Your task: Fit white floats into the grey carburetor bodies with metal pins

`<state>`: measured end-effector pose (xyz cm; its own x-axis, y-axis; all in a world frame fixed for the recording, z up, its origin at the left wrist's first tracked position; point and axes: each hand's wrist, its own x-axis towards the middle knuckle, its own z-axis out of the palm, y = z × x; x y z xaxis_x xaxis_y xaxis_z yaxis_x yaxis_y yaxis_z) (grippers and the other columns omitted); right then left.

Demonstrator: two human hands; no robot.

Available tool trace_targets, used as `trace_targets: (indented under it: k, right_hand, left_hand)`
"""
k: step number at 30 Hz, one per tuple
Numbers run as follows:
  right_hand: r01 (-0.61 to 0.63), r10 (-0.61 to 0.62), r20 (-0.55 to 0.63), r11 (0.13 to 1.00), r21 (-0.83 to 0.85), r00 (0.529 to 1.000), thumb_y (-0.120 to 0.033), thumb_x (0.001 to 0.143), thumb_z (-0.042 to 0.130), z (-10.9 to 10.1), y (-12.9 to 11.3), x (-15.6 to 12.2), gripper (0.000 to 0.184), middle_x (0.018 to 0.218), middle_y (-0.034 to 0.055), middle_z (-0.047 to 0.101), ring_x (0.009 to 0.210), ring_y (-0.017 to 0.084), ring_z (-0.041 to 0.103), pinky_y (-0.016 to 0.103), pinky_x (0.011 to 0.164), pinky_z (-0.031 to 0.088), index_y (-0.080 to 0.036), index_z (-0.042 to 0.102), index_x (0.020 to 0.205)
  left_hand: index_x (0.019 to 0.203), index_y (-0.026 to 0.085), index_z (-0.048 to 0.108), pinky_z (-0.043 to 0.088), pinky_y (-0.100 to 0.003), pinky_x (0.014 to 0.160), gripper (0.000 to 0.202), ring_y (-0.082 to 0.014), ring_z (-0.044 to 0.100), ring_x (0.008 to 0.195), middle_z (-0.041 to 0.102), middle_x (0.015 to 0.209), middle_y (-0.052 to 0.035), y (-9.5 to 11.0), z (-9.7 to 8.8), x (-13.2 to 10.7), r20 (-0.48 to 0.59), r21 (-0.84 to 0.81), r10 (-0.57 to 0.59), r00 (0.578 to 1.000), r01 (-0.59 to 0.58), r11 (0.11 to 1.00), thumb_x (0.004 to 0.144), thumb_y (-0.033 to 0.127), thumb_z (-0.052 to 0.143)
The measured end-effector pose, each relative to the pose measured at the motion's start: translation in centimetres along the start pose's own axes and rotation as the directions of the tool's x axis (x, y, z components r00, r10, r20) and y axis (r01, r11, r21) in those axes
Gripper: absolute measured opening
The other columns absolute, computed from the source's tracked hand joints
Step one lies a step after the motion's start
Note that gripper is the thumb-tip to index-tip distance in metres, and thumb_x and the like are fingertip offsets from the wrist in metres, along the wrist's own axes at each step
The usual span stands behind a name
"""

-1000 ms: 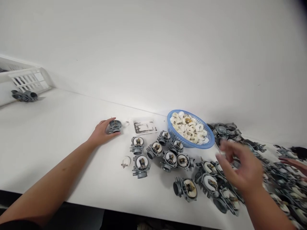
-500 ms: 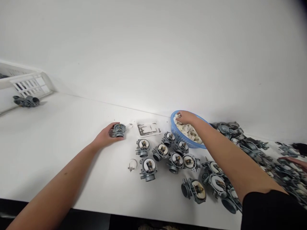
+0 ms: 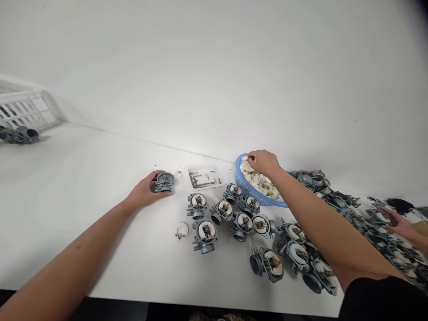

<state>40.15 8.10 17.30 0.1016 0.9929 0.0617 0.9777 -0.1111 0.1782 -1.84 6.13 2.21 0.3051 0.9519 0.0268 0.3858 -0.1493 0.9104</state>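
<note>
My left hand (image 3: 146, 191) grips a grey metal carburetor body (image 3: 164, 182) that rests on the white table (image 3: 83, 178). My right hand (image 3: 264, 162) reaches into a blue plastic basket (image 3: 241, 183) of white float parts (image 3: 262, 183), its fingers pinched on one white piece at the basket's far left edge. Between the two hands lies a small clear tray of thin metal pins (image 3: 204, 178).
Several grey carburetor bodies (image 3: 234, 211) stand in front of the basket, and a large heap (image 3: 351, 209) stretches to the right. A loose white float (image 3: 182, 230) lies by them. Another person's hand (image 3: 396, 220) is at the far right. A white crate (image 3: 23, 109) stands far left.
My right hand swept from over the heap at the right up into the blue basket and closed on a white piece. My left hand stayed on the carburetor body.
</note>
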Motion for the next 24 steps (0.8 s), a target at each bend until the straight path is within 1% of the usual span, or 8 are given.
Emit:
trace_targets:
  k: [3,6,8,11,15,18,21,24]
  right_hand:
    - [0.058,-0.031,-0.171,0.986,0.154,0.985,-0.034,0.091,0.052,-1.5,-1.7,-2.0,0.029,0.093,0.0038,0.076,0.084,0.020,0.066,0.028,0.066,0.041,-0.024,0.076,0.104]
    - [0.218,-0.105,-0.360,0.932,0.290,0.927,-0.035,0.085,0.059,-2.5,-4.2,-4.0,0.021,0.067,0.0007,0.068,0.064,0.016,0.060,0.026,0.059,0.036,-0.022,0.075,0.087]
    - [0.358,-0.189,-0.463,0.881,0.310,0.866,-0.035,0.084,0.062,-2.9,-6.0,-5.1,0.018,0.057,-0.0017,0.060,0.056,0.013,0.056,0.025,0.057,0.035,-0.020,0.071,0.080]
    - [0.549,-0.295,-0.594,0.778,0.306,0.749,-0.034,0.086,0.061,-3.2,-8.6,-6.3,0.020,0.051,-0.0039,0.054,0.050,0.011,0.051,0.023,0.055,0.033,-0.019,0.067,0.074]
    - [0.669,-0.348,-0.678,0.686,0.287,0.648,-0.035,0.091,0.060,-3.0,-11.6,-7.0,0.025,0.051,-0.0045,0.054,0.048,0.009,0.048,0.021,0.052,0.032,-0.019,0.062,0.072]
    - [0.699,-0.388,-0.682,0.668,0.256,0.620,-0.035,0.091,0.058,-2.3,-14.0,-7.2,0.026,0.050,-0.0057,0.052,0.046,0.008,0.046,0.021,0.052,0.030,-0.020,0.058,0.071]
    - [0.726,-0.450,-0.649,0.645,0.239,0.614,-0.030,0.089,0.055,-1.2,-16.5,-7.2,0.020,0.050,-0.0061,0.051,0.046,0.008,0.044,0.021,0.053,0.028,-0.020,0.056,0.071]
    - [0.751,-0.522,-0.599,0.622,0.221,0.608,-0.024,0.084,0.053,-0.3,-18.6,-7.1,0.010,0.053,-0.0057,0.055,0.047,0.009,0.045,0.022,0.053,0.025,-0.020,0.057,0.075]
  left_hand:
    - [0.134,0.026,0.050,0.057,-0.051,0.096,0.083,-0.0330,0.070,0.110,0.067,0.129,-0.0129,-0.3,0.3,0.0,0.012,-0.021,0.019,1.000,-0.018,1.000,0.067,0.063,0.082]
    - [0.135,0.026,0.051,0.057,-0.050,0.099,0.084,-0.0339,0.067,0.116,0.064,0.133,-0.0130,-0.9,0.5,0.2,0.016,-0.001,0.049,0.999,-0.049,0.999,0.067,0.064,0.082]
    - [0.138,0.025,0.051,0.054,-0.050,0.103,0.091,-0.0371,0.060,0.128,0.059,0.139,-0.0152,-1.4,0.5,0.3,-0.017,0.092,0.078,0.997,-0.076,0.993,0.063,0.065,0.084]
    - [0.147,0.027,0.045,0.048,-0.053,0.111,0.102,-0.0401,0.043,0.143,0.047,0.151,-0.0163,-1.7,0.3,0.1,-0.065,0.238,0.132,0.989,-0.113,0.965,0.061,0.065,0.084]
    - [0.152,0.026,0.036,0.040,-0.057,0.116,0.098,-0.0384,0.037,0.147,0.041,0.156,-0.0159,-0.6,0.1,-0.7,-0.133,0.286,0.236,0.963,-0.190,0.939,0.072,0.064,0.077]
    - [0.148,0.025,0.042,0.039,-0.055,0.116,0.088,-0.0364,0.041,0.143,0.049,0.150,-0.0149,0.9,0.6,-1.3,-0.211,0.323,0.385,0.899,-0.307,0.895,0.075,0.061,0.077]
    - [0.137,0.026,0.055,0.042,-0.051,0.113,0.062,-0.0326,0.052,0.133,0.065,0.134,-0.0113,1.9,1.3,-1.7,-0.239,0.369,0.544,0.804,-0.443,0.817,0.084,0.051,0.073]
    - [0.127,0.026,0.064,0.048,-0.048,0.107,0.041,-0.0294,0.062,0.120,0.074,0.118,-0.0089,2.4,1.9,-1.9,-0.250,0.382,0.642,0.725,-0.535,0.754,0.089,0.042,0.068]
